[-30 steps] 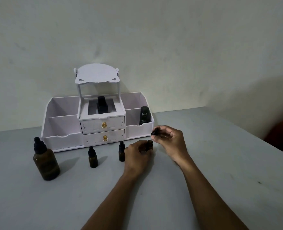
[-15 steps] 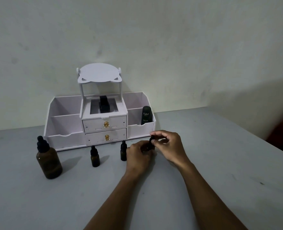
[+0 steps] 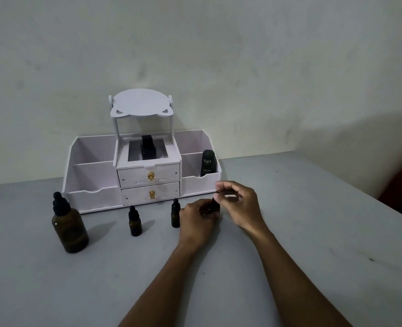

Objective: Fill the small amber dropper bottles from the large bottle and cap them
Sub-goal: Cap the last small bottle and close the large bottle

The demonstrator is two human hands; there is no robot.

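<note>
1. The left hand (image 3: 196,221) wraps a small amber glass dropper bottle (image 3: 213,208) on the grey matte table (image 3: 313,232); the right hand (image 3: 237,204) pinches its black cap (image 3: 216,195), seemingly capping.
2. Two small capped amber bottles (image 3: 135,223) (image 3: 175,214) stand left; fill levels unreadable.
3. The large round amber glass bottle (image 3: 70,228) stands capped, far left.

Small amber bottle (image 3: 213,207) mostly hidden between both hands, its cap state indiscernible.
</note>
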